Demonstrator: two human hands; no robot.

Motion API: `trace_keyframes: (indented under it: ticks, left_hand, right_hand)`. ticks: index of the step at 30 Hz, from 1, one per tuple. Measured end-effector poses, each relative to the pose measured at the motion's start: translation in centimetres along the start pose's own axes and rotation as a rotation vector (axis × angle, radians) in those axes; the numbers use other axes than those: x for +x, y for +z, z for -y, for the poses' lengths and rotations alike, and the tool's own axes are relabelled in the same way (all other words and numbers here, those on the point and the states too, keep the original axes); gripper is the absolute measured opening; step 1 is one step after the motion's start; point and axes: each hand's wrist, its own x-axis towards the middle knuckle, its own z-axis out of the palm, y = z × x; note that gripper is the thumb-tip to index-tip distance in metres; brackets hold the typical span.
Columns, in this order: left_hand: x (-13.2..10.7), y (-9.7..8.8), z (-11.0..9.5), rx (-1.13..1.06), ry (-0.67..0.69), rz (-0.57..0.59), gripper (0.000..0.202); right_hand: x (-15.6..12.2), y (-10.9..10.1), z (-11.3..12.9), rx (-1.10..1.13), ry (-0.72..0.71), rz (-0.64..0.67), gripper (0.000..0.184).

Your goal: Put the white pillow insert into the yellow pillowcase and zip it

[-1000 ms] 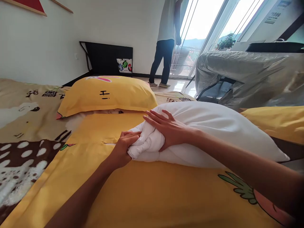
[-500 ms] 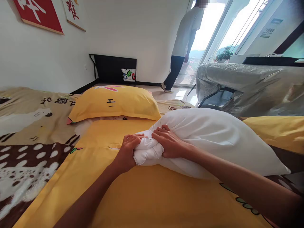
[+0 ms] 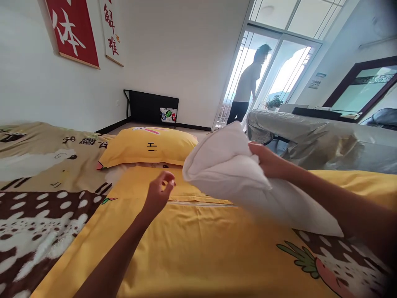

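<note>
A white pillow (image 3: 223,165) is raised and tilted, its near corner folded up. My right hand (image 3: 266,159) is closed on the pillow's upper right side, part of its fingers hidden behind the fabric. To the left, my left hand (image 3: 159,190) is apart from the pillow with loosely curled fingers and nothing in them. Below both hands lies a yellow pillowcase (image 3: 186,252) with a zip (image 3: 201,203) across its far part and a carrot print at the right.
A stuffed yellow pillow (image 3: 151,145) with a rabbit print lies beyond. Brown and tan patterned bedding (image 3: 40,223) spreads at the left. More yellow fabric (image 3: 356,186) is at the right. A plastic-covered piece of furniture (image 3: 310,128) and a person (image 3: 245,87) are near the glass doors.
My left hand has let go of the white pillow and moved left. My right hand has lifted the pillow's bunched end, which has unfolded. The person has moved in the view, toward the doors.
</note>
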Motion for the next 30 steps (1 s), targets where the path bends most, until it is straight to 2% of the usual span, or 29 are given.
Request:
trace_keyframes:
  ticks: [1,3,5,7,9,12,14,17,20,23,26,30]
  left_hand:
    - [-0.1,0.9,0.7,0.058,-0.05,0.16,0.026]
    - [-0.7,3.0,1.9,0.122,-0.046,0.436,0.03]
    - [-1.7,5.0,2.7,0.154,0.009,0.6,0.044]
    - [-2.5,6.4,3.3,0.224,0.033,0.729,0.057]
    - [-3.0,7.2,3.7,0.288,0.051,0.777,0.06]
    - [-3.0,7.3,4.0,0.305,0.075,0.723,0.057]
    - [-2.8,7.0,3.8,0.297,0.08,0.702,0.054]
    - [-2.5,6.7,3.4,0.268,0.103,0.73,0.045]
    - [-2.5,6.9,3.2,0.26,0.13,0.795,0.033]
    - [-2.6,7.1,3.4,0.25,0.137,0.868,0.026]
    - [-2.4,6.3,3.2,0.192,0.13,0.949,0.028]
    - [-1.8,4.8,2.3,0.032,0.082,1.097,0.034]
  right_hand:
    - [0.1,-1.1,-0.2,0.022,0.012,-0.009,0.036]
    - [0.3,-3.1,-0.7,0.038,0.043,-0.03,0.051]
    - [0.6,-4.8,-1.1,-0.001,0.068,-0.071,0.059]
    - [1.1,-6.2,-1.2,-0.025,0.057,-0.116,0.058]
    - [1.6,-7.1,-0.7,-0.006,0.024,-0.168,0.053]
    - [2.0,-7.2,0.5,0.031,-0.02,-0.193,0.046]
    - [2.0,-6.6,1.1,0.049,-0.033,-0.153,0.041]
    - [2.0,-5.5,1.1,0.083,-0.03,-0.073,0.034]
    - [2.3,-5.0,1.0,0.08,-0.012,-0.009,0.031]
    - [3.0,-5.4,1.7,0.057,0.006,0.0,0.032]
    - [3.8,-6.2,3.1,0.027,0.037,-0.016,0.037]
    - [4.6,-6.4,4.4,-0.005,0.075,0.026,0.042]
